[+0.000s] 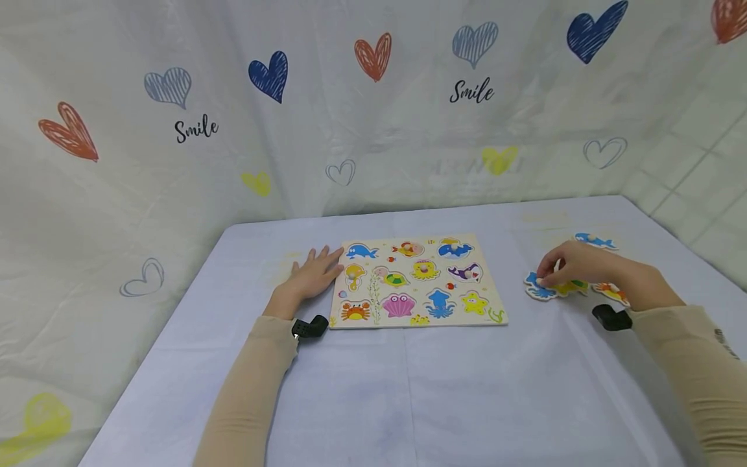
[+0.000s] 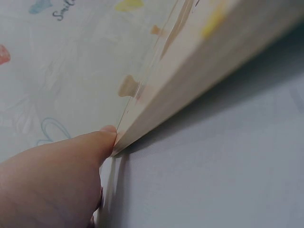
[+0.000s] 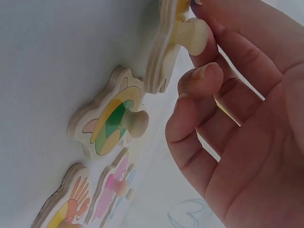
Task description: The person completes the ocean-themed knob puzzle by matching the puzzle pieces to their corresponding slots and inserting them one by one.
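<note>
A wooden peg puzzle board [image 1: 367,285] with sea-animal pictures lies on the table. My left hand [image 1: 313,272] rests at its left edge, fingers spread and fairly straight. In the left wrist view, the thumb [image 2: 107,142] touches the board's corner [image 2: 156,107]. Off to the right of the board, my right hand [image 1: 574,263] pinches a blue puzzle piece [image 1: 538,292] at its knob. In the right wrist view, that pinch is cut off by the top of the frame. A yellowish piece [image 3: 164,57] and a green turtle piece [image 3: 114,118], both with knobs, sit close to the fingers.
More loose pieces lie by the right hand, among them a blue whale piece [image 1: 595,241], an orange crab-like piece [image 1: 611,294] and a pink piece [image 3: 108,192]. Knobs [image 2: 127,86] stand up from the board. A heart-printed curtain [image 1: 408,130] hangs behind the table.
</note>
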`<move>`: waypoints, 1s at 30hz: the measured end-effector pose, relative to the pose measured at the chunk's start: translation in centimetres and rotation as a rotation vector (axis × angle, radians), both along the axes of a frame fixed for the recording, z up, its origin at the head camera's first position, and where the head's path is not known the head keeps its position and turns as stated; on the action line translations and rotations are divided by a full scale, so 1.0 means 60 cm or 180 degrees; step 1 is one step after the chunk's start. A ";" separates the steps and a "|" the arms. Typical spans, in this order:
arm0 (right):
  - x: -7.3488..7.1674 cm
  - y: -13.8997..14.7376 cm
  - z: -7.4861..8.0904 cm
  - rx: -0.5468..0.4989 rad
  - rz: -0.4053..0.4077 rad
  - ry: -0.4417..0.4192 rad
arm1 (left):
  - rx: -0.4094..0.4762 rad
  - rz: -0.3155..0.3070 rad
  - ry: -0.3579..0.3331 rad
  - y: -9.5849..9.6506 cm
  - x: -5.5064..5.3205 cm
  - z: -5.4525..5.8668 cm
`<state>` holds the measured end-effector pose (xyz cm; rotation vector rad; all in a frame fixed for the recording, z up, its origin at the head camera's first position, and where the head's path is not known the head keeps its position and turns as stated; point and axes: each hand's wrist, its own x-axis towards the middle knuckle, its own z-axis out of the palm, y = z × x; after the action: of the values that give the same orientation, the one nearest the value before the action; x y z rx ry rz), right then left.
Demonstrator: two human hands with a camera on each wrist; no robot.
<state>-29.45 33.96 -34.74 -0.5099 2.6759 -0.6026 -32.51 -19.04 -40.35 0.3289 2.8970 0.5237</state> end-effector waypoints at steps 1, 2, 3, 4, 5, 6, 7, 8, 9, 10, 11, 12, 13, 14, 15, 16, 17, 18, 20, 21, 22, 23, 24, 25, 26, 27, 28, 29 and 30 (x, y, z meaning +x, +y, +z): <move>0.000 -0.001 -0.001 0.0010 -0.0005 -0.0006 | 0.0000 0.0001 0.0001 0.000 0.001 0.000; 0.000 -0.002 -0.002 0.0017 -0.0011 -0.0013 | 0.0000 0.0001 0.0002 0.000 0.002 0.001; 0.000 -0.001 -0.003 0.0026 -0.0003 -0.0005 | 0.0000 0.0001 0.0003 0.000 0.003 0.001; 0.000 -0.002 -0.003 0.0034 -0.0010 0.0004 | -0.0004 -0.0001 0.0007 0.001 0.004 0.002; 0.000 -0.002 -0.004 0.0030 -0.0007 0.0020 | -0.0005 0.0000 0.0006 0.001 0.005 0.003; 0.000 -0.003 -0.004 0.0023 -0.0002 0.0046 | 0.0000 0.0002 0.0004 0.001 0.006 0.003; 0.000 -0.005 -0.003 0.0004 0.0001 0.0077 | 0.0004 0.0002 0.0005 0.001 0.006 0.003; 0.000 -0.006 -0.003 -0.0017 0.0007 0.0117 | 0.0009 0.0004 0.0000 0.001 0.006 0.004; 0.000 -0.008 -0.002 -0.0039 0.0011 0.0162 | 0.0013 0.0006 -0.0005 0.001 0.006 0.004; 0.000 -0.011 -0.001 -0.0062 0.0004 0.0204 | 0.0016 0.0008 -0.0007 0.001 0.005 0.004; 0.000 -0.013 0.000 -0.0084 0.0007 0.0245 | 0.0023 0.0012 -0.0014 0.000 0.004 0.004; 0.000 -0.015 0.001 -0.0097 -0.0002 0.0278 | 0.0030 0.0012 -0.0013 0.000 0.004 0.004; 0.000 -0.018 0.001 -0.0108 -0.0010 0.0305 | 0.0031 0.0009 -0.0011 0.000 0.004 0.004; 0.000 -0.020 0.002 -0.0116 -0.0018 0.0328 | 0.0033 0.0007 -0.0010 0.000 0.003 0.004; 0.000 -0.022 0.002 -0.0124 -0.0026 0.0347 | 0.0036 0.0005 -0.0007 0.000 0.003 0.005; -0.001 -0.023 0.003 -0.0130 -0.0029 0.0361 | 0.0040 0.0003 -0.0005 0.000 0.003 0.005; -0.001 -0.025 0.003 -0.0134 -0.0034 0.0375 | 0.0042 0.0001 -0.0005 0.000 0.002 0.005; -0.001 -0.027 0.004 -0.0140 -0.0037 0.0389 | 0.0046 -0.0001 -0.0004 0.000 0.002 0.004; -0.003 -0.032 0.005 -0.0161 -0.0039 0.0422 | 0.0048 -0.0001 -0.0006 0.000 0.001 0.004; -0.004 -0.035 0.005 -0.0167 -0.0042 0.0442 | 0.0048 0.0001 -0.0007 -0.001 0.001 0.004; -0.005 -0.037 0.006 -0.0168 -0.0038 0.0473 | 0.0046 0.0003 -0.0007 -0.001 0.001 0.004; -0.007 -0.040 0.006 -0.0164 -0.0034 0.0503 | 0.0043 0.0004 -0.0006 -0.001 0.000 0.003; -0.008 -0.044 0.006 -0.0166 -0.0035 0.0527 | 0.0041 0.0005 -0.0005 -0.001 0.000 0.003; -0.009 -0.047 0.007 -0.0166 -0.0033 0.0551 | 0.0036 0.0006 -0.0005 -0.001 0.000 0.003; -0.010 -0.050 0.008 -0.0168 -0.0024 0.0579 | 0.0031 0.0007 -0.0002 -0.001 0.000 0.003; -0.011 -0.052 0.008 -0.0166 -0.0014 0.0603 | 0.0029 0.0006 -0.0001 -0.001 0.000 0.003; -0.011 -0.056 0.009 -0.0163 -0.0011 0.0621 | 0.0024 0.0005 0.0000 -0.001 0.000 0.003; -0.011 -0.059 0.010 -0.0162 -0.0010 0.0628 | 0.0021 0.0002 0.0001 0.000 0.000 0.003; -0.010 -0.062 0.011 -0.0167 -0.0008 0.0635 | 0.0018 0.0000 0.0002 0.000 0.000 0.002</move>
<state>-30.06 30.22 -34.10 -0.6105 2.8543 -0.6556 -32.53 -19.04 -40.20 0.3299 2.8968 0.5319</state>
